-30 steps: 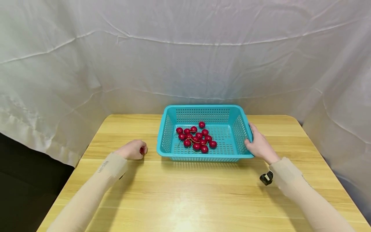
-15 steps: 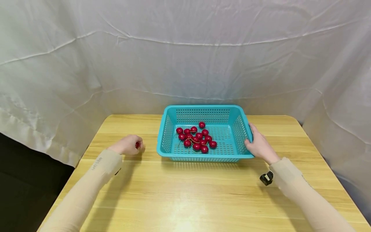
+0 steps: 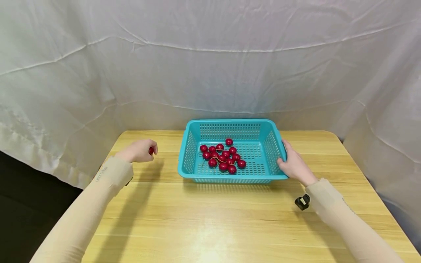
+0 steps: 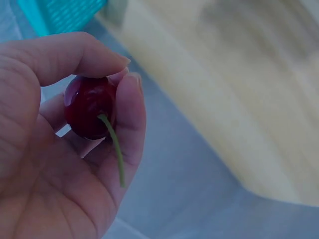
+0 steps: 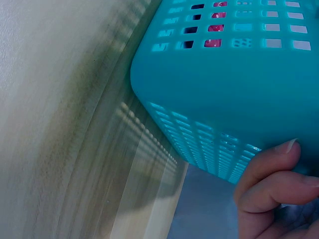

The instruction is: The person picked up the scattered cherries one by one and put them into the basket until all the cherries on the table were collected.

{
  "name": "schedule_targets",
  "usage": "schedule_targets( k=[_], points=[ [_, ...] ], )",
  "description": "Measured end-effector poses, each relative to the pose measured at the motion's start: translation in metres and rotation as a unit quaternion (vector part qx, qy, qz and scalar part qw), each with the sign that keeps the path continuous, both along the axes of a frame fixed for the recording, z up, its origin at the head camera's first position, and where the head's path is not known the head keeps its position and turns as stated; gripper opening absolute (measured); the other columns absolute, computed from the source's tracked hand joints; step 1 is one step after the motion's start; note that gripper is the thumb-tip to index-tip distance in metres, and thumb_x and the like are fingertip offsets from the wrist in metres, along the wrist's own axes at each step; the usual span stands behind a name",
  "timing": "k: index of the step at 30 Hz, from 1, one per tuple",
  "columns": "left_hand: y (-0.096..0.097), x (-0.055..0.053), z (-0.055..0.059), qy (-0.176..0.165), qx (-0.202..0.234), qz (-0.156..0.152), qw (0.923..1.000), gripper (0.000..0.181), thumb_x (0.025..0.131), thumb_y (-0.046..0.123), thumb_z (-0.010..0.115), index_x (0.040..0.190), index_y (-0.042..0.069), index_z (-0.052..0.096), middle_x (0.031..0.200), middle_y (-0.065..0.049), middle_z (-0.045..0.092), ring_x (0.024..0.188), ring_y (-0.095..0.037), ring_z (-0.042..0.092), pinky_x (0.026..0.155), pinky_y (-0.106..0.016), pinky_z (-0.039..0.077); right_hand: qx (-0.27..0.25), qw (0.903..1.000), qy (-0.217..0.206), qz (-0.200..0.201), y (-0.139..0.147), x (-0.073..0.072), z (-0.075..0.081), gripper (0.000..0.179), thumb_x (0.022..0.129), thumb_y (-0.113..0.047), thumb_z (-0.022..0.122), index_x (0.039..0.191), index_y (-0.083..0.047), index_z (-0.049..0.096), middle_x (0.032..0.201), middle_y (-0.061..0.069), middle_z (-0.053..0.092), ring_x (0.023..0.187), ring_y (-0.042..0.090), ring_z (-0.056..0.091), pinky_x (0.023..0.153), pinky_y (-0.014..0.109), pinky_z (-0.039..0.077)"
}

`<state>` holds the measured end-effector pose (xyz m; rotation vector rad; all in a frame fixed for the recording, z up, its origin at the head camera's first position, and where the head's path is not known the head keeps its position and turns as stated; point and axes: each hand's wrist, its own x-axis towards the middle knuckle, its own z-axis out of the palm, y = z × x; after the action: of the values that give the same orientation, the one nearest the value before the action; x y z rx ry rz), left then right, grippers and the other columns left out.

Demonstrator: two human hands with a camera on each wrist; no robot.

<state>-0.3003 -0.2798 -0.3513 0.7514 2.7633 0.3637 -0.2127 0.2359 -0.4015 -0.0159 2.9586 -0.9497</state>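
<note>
My left hand [image 3: 139,150] is raised over the left part of the table, curled round a dark red cherry [image 4: 89,107]. The cherry's green stem [image 4: 116,149] hangs across the palm in the left wrist view. At the right end of the turquoise plastic basket [image 3: 230,181], my right hand [image 3: 295,164] grips the rim, with the thumb inside and the fingers outside. Curled fingers [image 5: 271,169] show against the basket wall in the right wrist view. Several red cherries [image 3: 222,158] with thin stems lie on the basket floor, mostly left of its middle.
The wooden table [image 3: 204,223] has its back edge just behind the basket. A pale cloth [image 3: 210,73] hangs behind and at both sides. Dark material [image 3: 33,204] lies beyond the left table edge. A small black device [image 3: 302,201] sits at my right wrist.
My left hand has moved left, away from the basket, and upward with the cherry in its fingers. The right hand, the basket and the cherries inside it have stayed in place.
</note>
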Motion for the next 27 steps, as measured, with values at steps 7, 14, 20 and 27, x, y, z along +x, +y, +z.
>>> schedule_targets(
  k=[7, 14, 20, 27],
  points=[
    [0.014, -0.011, 0.031, 0.032, -0.011, 0.005, 0.9994, 0.013, 0.08, -0.002, 0.059, 0.086, 0.008, 0.065, 0.073, -0.003, 0.057, 0.069, -0.018, 0.05, 0.069, -0.032, 0.042, -0.002, 1.0, -0.003, 0.0, 0.0, 0.0, 0.0, 0.08, 0.096, -0.01, 0.048, 0.16, 0.002, 0.002, 0.148, 0.043, 0.036, 0.12, 0.054, 0.055, 0.093, 0.062, 0.052],
    [0.046, -0.02, 0.053, 0.044, 0.002, 0.001, 0.999, 0.013, 0.084, 0.001, 0.057, 0.091, 0.007, 0.066, 0.075, -0.005, 0.058, 0.07, -0.02, 0.05, 0.068, -0.032, 0.041, -0.007, 0.9999, 0.006, 0.006, 0.0, 0.0, 0.0, 0.079, 0.096, -0.01, 0.048, 0.16, 0.004, 0.003, 0.147, 0.044, 0.037, 0.121, 0.055, 0.054, 0.095, 0.064, 0.05],
    [0.082, -0.024, 0.066, 0.045, 0.013, -0.001, 0.9989, 0.014, 0.087, 0.002, 0.058, 0.097, 0.006, 0.066, 0.087, -0.009, 0.062, 0.077, -0.023, 0.054, 0.072, -0.033, 0.046, -0.005, 1.0, 0.005, 0.007, 0.001, 0.001, -0.001, 0.08, 0.096, -0.01, 0.048, 0.16, 0.004, 0.003, 0.145, 0.044, 0.039, 0.119, 0.054, 0.056, 0.093, 0.063, 0.051],
    [0.123, -0.026, 0.076, 0.033, 0.026, -0.018, 0.999, 0.014, 0.087, 0.0, 0.058, 0.095, 0.009, 0.064, 0.092, -0.008, 0.059, 0.08, -0.023, 0.052, 0.073, -0.033, 0.044, -0.004, 1.0, 0.007, 0.004, 0.002, 0.001, 0.0, 0.08, 0.096, -0.01, 0.048, 0.16, 0.003, 0.003, 0.145, 0.044, 0.04, 0.117, 0.052, 0.057, 0.092, 0.062, 0.052]
  ],
)
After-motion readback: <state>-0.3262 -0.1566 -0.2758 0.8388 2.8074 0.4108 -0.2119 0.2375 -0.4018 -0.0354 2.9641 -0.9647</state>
